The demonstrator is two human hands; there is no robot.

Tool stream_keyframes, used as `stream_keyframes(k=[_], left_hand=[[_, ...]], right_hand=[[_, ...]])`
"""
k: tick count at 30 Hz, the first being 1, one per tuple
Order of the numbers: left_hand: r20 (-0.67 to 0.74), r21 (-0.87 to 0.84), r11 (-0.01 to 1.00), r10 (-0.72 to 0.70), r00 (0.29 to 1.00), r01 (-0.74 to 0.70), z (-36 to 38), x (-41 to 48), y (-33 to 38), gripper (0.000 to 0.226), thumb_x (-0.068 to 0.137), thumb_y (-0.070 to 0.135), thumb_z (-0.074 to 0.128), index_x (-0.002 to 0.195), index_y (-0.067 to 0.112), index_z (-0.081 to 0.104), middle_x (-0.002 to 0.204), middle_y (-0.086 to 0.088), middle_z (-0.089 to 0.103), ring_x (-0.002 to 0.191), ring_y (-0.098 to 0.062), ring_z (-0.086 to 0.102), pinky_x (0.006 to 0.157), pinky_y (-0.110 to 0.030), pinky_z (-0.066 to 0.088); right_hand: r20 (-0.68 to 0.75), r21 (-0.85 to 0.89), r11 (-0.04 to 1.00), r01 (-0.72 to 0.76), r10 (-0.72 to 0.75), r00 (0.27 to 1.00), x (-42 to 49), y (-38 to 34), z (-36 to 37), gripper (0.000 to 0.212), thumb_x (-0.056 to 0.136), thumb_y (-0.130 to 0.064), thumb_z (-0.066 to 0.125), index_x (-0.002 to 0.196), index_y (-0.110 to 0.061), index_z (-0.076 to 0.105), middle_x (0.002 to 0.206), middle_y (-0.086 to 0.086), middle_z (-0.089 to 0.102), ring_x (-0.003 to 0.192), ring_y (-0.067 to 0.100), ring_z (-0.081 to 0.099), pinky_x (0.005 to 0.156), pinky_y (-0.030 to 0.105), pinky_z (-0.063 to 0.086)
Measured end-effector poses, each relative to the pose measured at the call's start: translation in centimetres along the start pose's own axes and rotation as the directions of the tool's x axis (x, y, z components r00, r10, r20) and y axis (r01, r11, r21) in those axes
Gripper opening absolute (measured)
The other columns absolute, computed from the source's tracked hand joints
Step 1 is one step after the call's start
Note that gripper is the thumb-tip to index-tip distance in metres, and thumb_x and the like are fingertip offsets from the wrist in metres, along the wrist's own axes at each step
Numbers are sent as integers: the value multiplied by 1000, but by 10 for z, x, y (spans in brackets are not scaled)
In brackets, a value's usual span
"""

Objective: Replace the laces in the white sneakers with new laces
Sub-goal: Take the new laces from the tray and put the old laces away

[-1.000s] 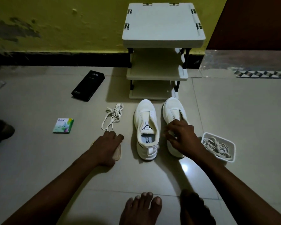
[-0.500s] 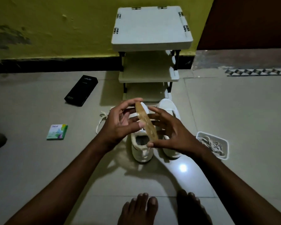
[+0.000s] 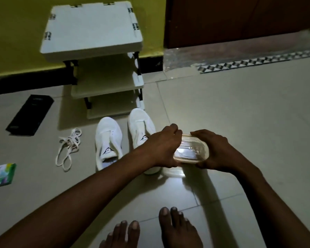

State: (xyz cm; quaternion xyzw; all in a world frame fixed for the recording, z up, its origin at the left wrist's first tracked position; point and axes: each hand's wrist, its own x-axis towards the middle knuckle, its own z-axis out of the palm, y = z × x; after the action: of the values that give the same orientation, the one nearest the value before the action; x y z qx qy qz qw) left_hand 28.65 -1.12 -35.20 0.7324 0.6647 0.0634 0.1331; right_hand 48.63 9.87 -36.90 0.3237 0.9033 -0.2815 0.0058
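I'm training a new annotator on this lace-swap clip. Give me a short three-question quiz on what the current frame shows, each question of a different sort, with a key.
1. True or false: the loose laces lie to the left of the white sneakers.
2. What do the left hand and right hand hold between them? A) the loose laces B) a clear container C) a sneaker
3. Fill in: beyond the sneakers' toes stands a white ____ with shelves.
Key: 1 true; 2 B; 3 rack.
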Motion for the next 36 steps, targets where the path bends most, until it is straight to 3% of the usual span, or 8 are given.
stream_keyframes(k=[3, 7, 12, 15, 21, 24, 31, 36], left_hand=[[178, 132, 991, -59, 982, 36, 14, 29, 10, 79, 72, 48, 84, 128, 8, 47, 126, -12, 43, 113, -27, 51, 76, -38, 48], [255, 222, 972, -134, 958, 77, 33, 50, 17, 77, 76, 41, 83, 131, 2, 46, 129, -15, 39, 116, -31, 49, 77, -40, 48], [302, 159, 977, -188, 934, 145, 48, 61, 13, 66, 81, 28, 81, 131, 2, 46, 129, -17, 43, 114, -34, 55, 87, -41, 50], [326, 101, 981, -193, 925, 169, 49, 65, 9, 68, 76, 20, 87, 129, 2, 48, 126, -17, 48, 112, -35, 60, 87, -38, 48], [410, 102, 981, -195, 891, 167, 52, 68, 9, 82, 71, 21, 92, 135, 0, 46, 130, -19, 52, 116, -34, 60, 92, -38, 48], [445, 94, 981, -195, 874, 171, 49, 71, 15, 71, 79, 20, 86, 135, -3, 50, 130, -22, 52, 114, -34, 61, 92, -38, 49], [426, 59, 975, -217, 878, 212, 49, 68, 17, 78, 74, 18, 89, 137, 2, 46, 133, -19, 46, 111, -31, 61, 90, -36, 50], [372, -28, 977, -188, 909, 213, 46, 63, 7, 76, 65, 19, 93, 125, 10, 48, 127, -13, 47, 108, -30, 61, 87, -39, 53]], right_hand=[[59, -89, 995, -54, 60, 996, 7, 10, 11, 99, 56, -47, 80, 146, -31, 42, 142, -9, 47, 129, 18, 48, 101, 44, 41], [47, -146, 984, -100, 107, 993, 18, 19, 29, 90, 67, -42, 80, 146, -29, 40, 140, -3, 44, 127, 22, 45, 99, 44, 34], [85, -41, 995, -93, 96, 992, 25, 29, 42, 77, 66, -29, 80, 135, -20, 48, 130, 1, 49, 120, 26, 51, 96, 40, 45], [76, 36, 994, -102, 99, 992, 26, 36, 43, 90, 62, -23, 87, 143, -13, 48, 137, 4, 53, 124, 24, 54, 100, 24, 39], [63, 13, 993, -120, 119, 991, 25, 27, 41, 88, 69, -17, 85, 147, -10, 45, 141, 7, 53, 127, 26, 50, 100, 23, 34], [108, -11, 988, -152, 152, 983, 28, 27, 41, 91, 70, -18, 84, 150, -14, 40, 137, 5, 53, 123, 27, 50, 94, 26, 37], [84, 127, 977, -169, 159, 984, 21, 33, 44, 93, 67, -22, 88, 148, -19, 42, 134, 8, 52, 122, 26, 53, 91, 22, 36], [88, 260, 940, -221, 205, 975, 21, 45, 33, 78, 76, -33, 86, 144, -19, 52, 137, 3, 58, 126, 18, 54, 106, 30, 41]])
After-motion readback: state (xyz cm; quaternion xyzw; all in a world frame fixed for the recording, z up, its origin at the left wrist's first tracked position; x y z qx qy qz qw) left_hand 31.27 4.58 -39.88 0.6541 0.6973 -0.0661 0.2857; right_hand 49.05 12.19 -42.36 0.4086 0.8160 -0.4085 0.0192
